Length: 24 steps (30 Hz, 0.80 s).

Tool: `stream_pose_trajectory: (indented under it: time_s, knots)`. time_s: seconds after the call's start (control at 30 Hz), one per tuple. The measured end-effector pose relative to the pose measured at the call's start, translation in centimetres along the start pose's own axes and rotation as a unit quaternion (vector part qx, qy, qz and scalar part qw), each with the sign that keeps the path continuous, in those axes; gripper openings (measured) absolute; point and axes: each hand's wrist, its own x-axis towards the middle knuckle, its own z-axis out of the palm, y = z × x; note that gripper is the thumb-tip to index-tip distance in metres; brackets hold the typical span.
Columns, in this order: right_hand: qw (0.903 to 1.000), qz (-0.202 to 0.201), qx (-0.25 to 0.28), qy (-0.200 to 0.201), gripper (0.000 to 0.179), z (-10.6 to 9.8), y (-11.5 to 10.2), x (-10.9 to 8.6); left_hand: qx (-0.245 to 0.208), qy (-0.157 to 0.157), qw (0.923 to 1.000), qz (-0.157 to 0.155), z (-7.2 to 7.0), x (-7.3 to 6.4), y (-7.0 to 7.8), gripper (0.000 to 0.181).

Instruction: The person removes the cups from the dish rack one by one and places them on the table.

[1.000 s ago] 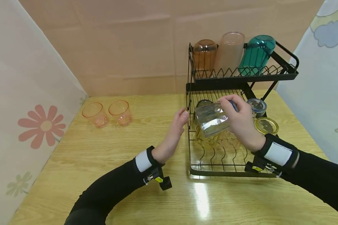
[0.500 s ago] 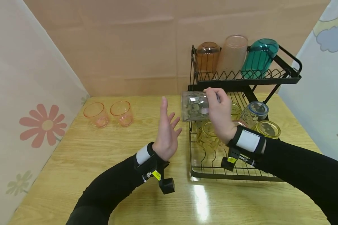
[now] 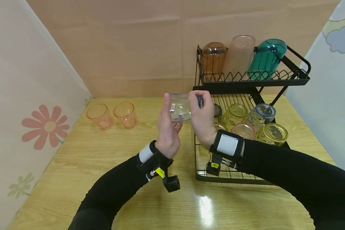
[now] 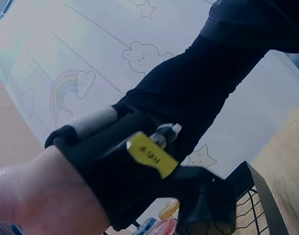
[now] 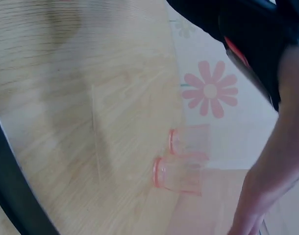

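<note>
Well, under everything lies the table [image 3: 74, 159], with the black rack [image 3: 256, 82] on its right side, probably for easy reach. My left hand [image 3: 168, 127] and right hand [image 3: 202, 119] face each other just left of it. Up top, the teal tumbler [image 3: 268, 57] rests mouth-down, likely to drain; far left, two orange-rimmed glasses [image 3: 100, 116] stand upright. Between my hands the clear glass [image 3: 180, 110] lies sideways in the air, my right fingers pinching its blue rim [image 3: 200, 101], my left thumb straight by its base, perhaps steadying it; whether those partly hidden left fingers are spread, I can't tell.
</note>
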Motion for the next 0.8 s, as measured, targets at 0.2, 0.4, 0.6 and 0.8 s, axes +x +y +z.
stream_pose_trajectory:
  time_s: [0.2, 0.4, 0.6, 0.8]
  knots:
    - [0.9998, 0.000, 0.010, -0.018, 0.030, 0.5, 0.1, -0.6, -0.016, 0.026, 0.9995, -0.005, -0.4, 0.6, 0.1, 0.065]
    - [0.9965, 0.009, -0.010, -0.082, 0.031, 0.0, 0.4, -0.3, 0.020, 0.015, 0.9996, -0.013, -1.5, 1.3, 0.3, 0.063]
    - [0.9513, -0.011, -0.187, -0.244, 0.040, -2.3, 0.4, 1.1, 0.108, -0.001, 0.9941, 0.004, -3.5, 2.5, 0.7, 0.064]
    - [0.8300, -0.091, -0.372, -0.406, 0.050, -4.8, -0.2, 1.5, 0.198, 0.000, 0.9770, 0.078, -5.9, 4.7, 0.7, 0.066]
